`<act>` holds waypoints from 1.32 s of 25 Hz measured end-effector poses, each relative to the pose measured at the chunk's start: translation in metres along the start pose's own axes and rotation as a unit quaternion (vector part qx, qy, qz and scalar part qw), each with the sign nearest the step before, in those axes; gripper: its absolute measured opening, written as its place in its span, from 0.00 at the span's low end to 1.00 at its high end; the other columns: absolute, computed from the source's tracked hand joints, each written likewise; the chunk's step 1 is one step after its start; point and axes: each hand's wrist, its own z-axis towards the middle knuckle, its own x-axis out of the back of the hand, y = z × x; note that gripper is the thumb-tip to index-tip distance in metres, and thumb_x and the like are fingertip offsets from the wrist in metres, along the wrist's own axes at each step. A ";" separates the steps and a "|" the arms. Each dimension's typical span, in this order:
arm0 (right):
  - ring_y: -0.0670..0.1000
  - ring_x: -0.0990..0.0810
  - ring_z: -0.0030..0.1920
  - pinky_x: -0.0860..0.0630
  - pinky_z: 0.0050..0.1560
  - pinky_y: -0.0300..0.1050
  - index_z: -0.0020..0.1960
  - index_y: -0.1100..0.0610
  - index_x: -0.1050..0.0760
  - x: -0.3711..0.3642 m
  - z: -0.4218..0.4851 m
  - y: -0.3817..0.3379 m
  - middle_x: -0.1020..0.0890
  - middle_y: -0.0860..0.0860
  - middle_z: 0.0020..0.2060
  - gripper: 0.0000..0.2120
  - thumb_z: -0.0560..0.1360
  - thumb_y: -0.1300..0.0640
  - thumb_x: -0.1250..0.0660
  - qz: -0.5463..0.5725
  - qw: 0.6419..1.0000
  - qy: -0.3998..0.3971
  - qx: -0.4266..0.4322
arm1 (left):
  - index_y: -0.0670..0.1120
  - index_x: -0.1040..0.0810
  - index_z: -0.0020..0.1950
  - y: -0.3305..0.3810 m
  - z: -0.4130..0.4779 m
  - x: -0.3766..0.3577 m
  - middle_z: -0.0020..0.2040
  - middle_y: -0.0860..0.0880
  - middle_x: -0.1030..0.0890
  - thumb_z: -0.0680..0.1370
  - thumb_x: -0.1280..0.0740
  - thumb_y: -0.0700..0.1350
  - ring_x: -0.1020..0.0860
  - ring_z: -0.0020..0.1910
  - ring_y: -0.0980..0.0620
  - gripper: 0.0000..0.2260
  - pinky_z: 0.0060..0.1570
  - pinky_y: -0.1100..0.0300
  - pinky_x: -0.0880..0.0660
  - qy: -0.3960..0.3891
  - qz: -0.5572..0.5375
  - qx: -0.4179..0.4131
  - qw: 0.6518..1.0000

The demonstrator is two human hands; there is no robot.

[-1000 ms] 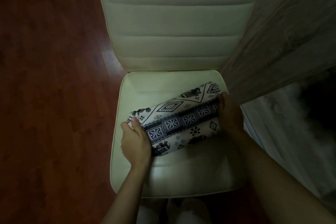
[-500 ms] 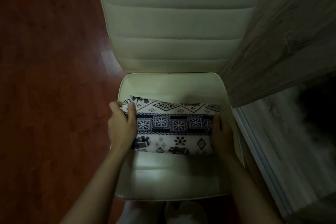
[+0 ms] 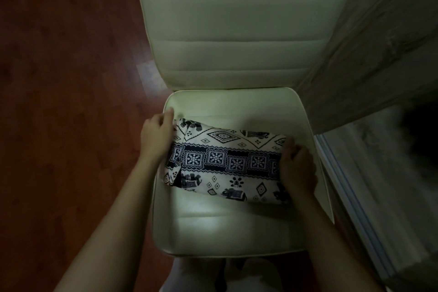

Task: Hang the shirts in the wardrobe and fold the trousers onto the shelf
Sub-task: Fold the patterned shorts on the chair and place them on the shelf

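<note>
Far left lies a dark reddish wooden floor [image 3: 59,102], with a faint pale glint beside the chair's back. Next comes the left hand [image 3: 156,137], its forearm reaching up from the lower edge. Its fingers lie fairly straight against the left end of the folded trousers [image 3: 225,161], fingertips touching the seat. The thumb is out of sight, so whether this hand clasps the cloth cannot be told.

The trousers rest across the middle of the cream padded chair [image 3: 225,225] as a long folded bundle, tilted slightly down toward the right. Their print is white and dark navy: a central band of square tiles with flower shapes, and above and below it diamonds and small elephants.

At the bundle's right end the right hand [image 3: 297,168] has its fingers curled over the fabric, grasping it. Behind the seat rises the chair's ribbed backrest. To the right stands a grey wood-grain panel [image 3: 379,42], and below it a pale strip [image 3: 350,197] runs diagonally toward the lower right corner – beyond that the view goes dark and blurred
</note>
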 end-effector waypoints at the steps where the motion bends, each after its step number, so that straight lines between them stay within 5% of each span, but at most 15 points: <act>1: 0.60 0.27 0.60 0.32 0.59 0.56 0.65 0.59 0.32 -0.005 0.002 -0.004 0.26 0.60 0.62 0.32 0.77 0.35 0.53 0.010 1.000 -0.012 0.003 | 0.44 0.21 0.54 0.007 0.006 -0.004 0.50 0.42 0.20 0.74 0.48 0.67 0.23 0.49 0.44 0.30 0.53 0.49 0.25 -0.023 0.025 -0.027 0.999; 6: 0.53 0.29 0.41 0.35 0.41 0.45 0.54 0.61 0.30 -0.008 0.021 -0.009 0.22 0.62 0.48 0.20 0.82 0.48 0.53 0.041 0.999 0.027 0.015 | 0.40 0.23 0.51 0.020 0.007 -0.021 0.50 0.37 0.21 0.82 0.50 0.55 0.23 0.46 0.35 0.22 0.43 0.49 0.28 0.064 0.208 -0.078 0.973; 9: 0.56 0.25 0.44 0.36 0.40 0.45 0.53 0.62 0.30 0.001 0.031 -0.006 0.25 0.59 0.43 0.19 0.82 0.49 0.52 0.064 0.996 0.033 0.050 | 0.40 0.23 0.50 0.009 0.010 -0.014 0.49 0.36 0.20 0.82 0.51 0.56 0.22 0.46 0.35 0.24 0.44 0.47 0.27 0.047 0.166 -0.106 0.979; 12: 0.56 0.26 0.51 0.35 0.46 0.45 0.58 0.62 0.30 0.018 0.022 0.003 0.26 0.58 0.50 0.21 0.81 0.47 0.51 0.087 0.993 0.022 0.074 | 0.41 0.22 0.52 0.002 -0.007 0.001 0.49 0.37 0.19 0.81 0.53 0.58 0.22 0.48 0.36 0.27 0.48 0.48 0.28 0.069 0.076 -0.031 0.994; 15: 0.58 0.26 0.54 0.35 0.48 0.46 0.60 0.61 0.31 0.023 -0.008 0.017 0.27 0.58 0.54 0.24 0.80 0.43 0.52 0.047 0.997 0.047 0.040 | 0.42 0.25 0.51 0.004 -0.057 -0.003 0.50 0.38 0.20 0.80 0.55 0.61 0.23 0.50 0.36 0.28 0.46 0.50 0.31 0.049 0.115 0.036 0.992; 19: 0.57 0.23 0.53 0.33 0.46 0.42 0.65 0.58 0.33 0.005 -0.026 0.021 0.22 0.56 0.53 0.19 0.81 0.48 0.50 0.078 0.991 -0.072 0.075 | 0.43 0.30 0.49 0.006 -0.090 -0.028 0.44 0.38 0.20 0.82 0.52 0.57 0.23 0.43 0.35 0.20 0.38 0.52 0.37 0.040 0.164 -0.036 0.985; 24: 0.55 0.25 0.34 0.42 0.27 0.39 0.51 0.63 0.30 0.008 -0.006 0.028 0.30 0.48 0.31 0.15 0.82 0.52 0.49 0.047 0.996 0.010 0.079 | 0.42 0.29 0.48 -0.010 -0.074 -0.026 0.44 0.35 0.20 0.82 0.51 0.55 0.22 0.43 0.33 0.19 0.40 0.49 0.31 0.080 0.156 -0.003 0.985; 26: 0.50 0.26 0.36 0.38 0.30 0.39 0.54 0.63 0.30 0.009 -0.009 0.024 0.27 0.51 0.38 0.15 0.81 0.51 0.45 0.079 0.994 0.023 0.074 | 0.43 0.29 0.46 -0.013 -0.074 -0.021 0.43 0.37 0.21 0.80 0.51 0.60 0.22 0.43 0.35 0.23 0.41 0.50 0.30 0.064 0.142 -0.027 0.987; 28: 0.53 0.26 0.49 0.31 0.39 0.39 0.62 0.62 0.34 0.017 -0.010 0.025 0.28 0.55 0.52 0.21 0.78 0.48 0.40 0.127 0.989 0.037 0.062 | 0.44 0.26 0.45 -0.019 -0.070 -0.009 0.42 0.42 0.21 0.78 0.52 0.65 0.22 0.43 0.40 0.27 0.42 0.53 0.30 0.044 0.063 -0.023 0.997; 33: 0.49 0.25 0.59 0.23 0.52 0.44 0.66 0.50 0.35 0.012 -0.004 0.030 0.27 0.49 0.61 0.40 0.60 0.34 0.26 0.185 0.976 -0.096 0.062 | 0.47 0.30 0.63 -0.015 -0.067 -0.001 0.52 0.51 0.24 0.66 0.36 0.72 0.24 0.51 0.50 0.36 0.51 0.57 0.30 -0.162 -0.040 0.071 0.983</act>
